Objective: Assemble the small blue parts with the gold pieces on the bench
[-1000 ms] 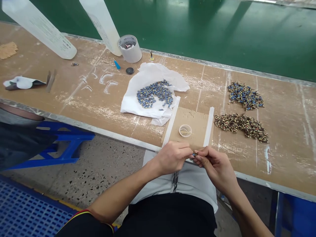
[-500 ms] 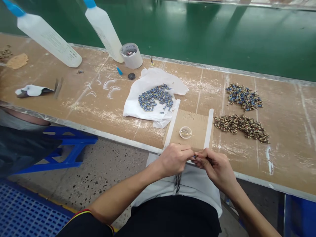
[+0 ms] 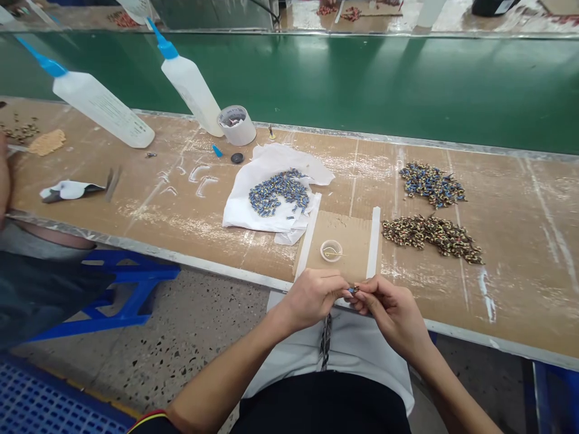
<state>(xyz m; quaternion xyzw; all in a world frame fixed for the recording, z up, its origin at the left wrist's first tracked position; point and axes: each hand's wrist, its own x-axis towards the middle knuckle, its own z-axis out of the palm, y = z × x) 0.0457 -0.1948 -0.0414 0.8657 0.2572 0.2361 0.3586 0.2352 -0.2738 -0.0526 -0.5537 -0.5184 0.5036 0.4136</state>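
I have the left hand (image 3: 310,299) and right hand (image 3: 398,308) pinching a tiny blue piece (image 3: 352,290) between them, its long axis apparently running hand to hand.

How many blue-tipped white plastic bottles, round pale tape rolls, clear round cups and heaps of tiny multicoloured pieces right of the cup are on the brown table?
Blue-tipped white plastic bottles: 2
Round pale tape rolls: 1
Clear round cups: 1
Heaps of tiny multicoloured pieces: 2
Total: 6
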